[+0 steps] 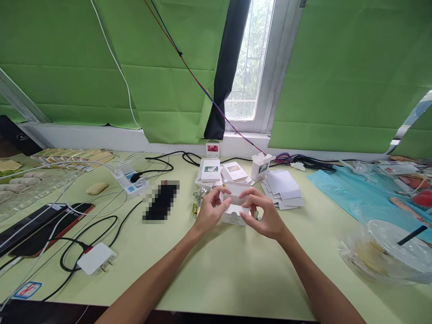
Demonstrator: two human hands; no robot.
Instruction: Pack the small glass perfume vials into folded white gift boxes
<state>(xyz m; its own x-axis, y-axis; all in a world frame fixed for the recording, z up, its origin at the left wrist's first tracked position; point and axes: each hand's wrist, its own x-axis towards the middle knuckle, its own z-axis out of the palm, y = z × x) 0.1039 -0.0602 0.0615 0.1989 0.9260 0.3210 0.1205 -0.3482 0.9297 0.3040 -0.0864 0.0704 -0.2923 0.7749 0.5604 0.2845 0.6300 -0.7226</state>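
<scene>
Between my hands a small white box [233, 218] stands on the table with its top flaps raised. My left hand [211, 209] grips its left side, thumb at the upper edge and fingers behind. On the right side, my right hand [265, 213] holds the box with thumb and fingers curled at the flaps. The inside of the box is too small to make out. Behind it lie white boxes with picture labels [209, 171], and an open-topped one [261, 166] stands upright. Small shiny pieces [199, 200] lie beside my left hand.
A stack of flat white cartons [285, 188] lies right of my hands. Phones [50, 229], a white charger [97, 258], a power strip [128, 180] and loose cables spread over the left. At the right are a lidded cup in plastic [388, 252] and blue sheeting [344, 189].
</scene>
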